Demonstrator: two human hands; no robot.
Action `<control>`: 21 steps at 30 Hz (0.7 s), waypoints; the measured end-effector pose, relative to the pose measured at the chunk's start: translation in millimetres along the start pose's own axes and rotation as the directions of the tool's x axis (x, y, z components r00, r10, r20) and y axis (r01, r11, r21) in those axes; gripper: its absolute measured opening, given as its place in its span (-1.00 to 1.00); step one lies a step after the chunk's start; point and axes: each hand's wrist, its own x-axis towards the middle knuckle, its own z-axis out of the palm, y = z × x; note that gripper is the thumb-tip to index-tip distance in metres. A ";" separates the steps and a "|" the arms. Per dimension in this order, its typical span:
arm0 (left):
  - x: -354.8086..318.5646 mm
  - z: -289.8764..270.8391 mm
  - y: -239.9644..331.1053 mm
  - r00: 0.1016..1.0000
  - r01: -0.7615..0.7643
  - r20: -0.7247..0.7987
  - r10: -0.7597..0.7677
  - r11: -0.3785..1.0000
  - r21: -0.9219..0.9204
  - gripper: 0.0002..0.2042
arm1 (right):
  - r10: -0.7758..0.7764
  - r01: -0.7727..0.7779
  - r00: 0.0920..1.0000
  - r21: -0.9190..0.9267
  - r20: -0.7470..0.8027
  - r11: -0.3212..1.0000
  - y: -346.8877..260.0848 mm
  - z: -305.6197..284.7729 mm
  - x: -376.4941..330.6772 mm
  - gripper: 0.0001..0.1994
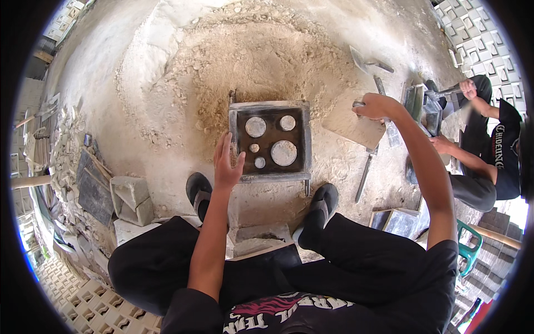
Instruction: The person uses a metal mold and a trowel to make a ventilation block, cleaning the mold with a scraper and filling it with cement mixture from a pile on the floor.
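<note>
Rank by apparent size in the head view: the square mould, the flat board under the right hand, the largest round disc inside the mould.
1. Square mould
2. Flat board, partly covered by the right hand
3. Largest round disc

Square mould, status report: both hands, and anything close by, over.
Left hand open, fingertips at the square mould left rim. Right hand grips a flat board right of it. Mould holds round plugs. Trowel lies beside; another person works at right.

The square mould (270,141) looks like dull, dusty metal with matt grey discs inside, set on rough, crumbly sand (233,61) beside a flat, gritty board (352,124).
</note>
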 end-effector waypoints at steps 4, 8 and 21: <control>-6.5 0.4 -20.4 0.981 0.195 -0.005 -0.196 0.978 -0.075 -0.39 | 0.001 -0.020 0.982 -0.098 -0.189 0.995 50.9 45.5 42.1 -0.45; 3.8 21.0 -54.3 0.969 0.225 -0.052 -0.241 0.951 -0.214 -0.39 | 0.031 -0.041 0.992 -0.085 -0.121 0.996 53.6 58.4 51.2 -0.44; 61.8 43.7 -27.0 0.957 0.262 -0.095 -0.274 0.957 -0.128 -0.34 | -0.107 0.120 0.978 0.064 -0.178 0.991 40.6 117.0 78.2 -0.22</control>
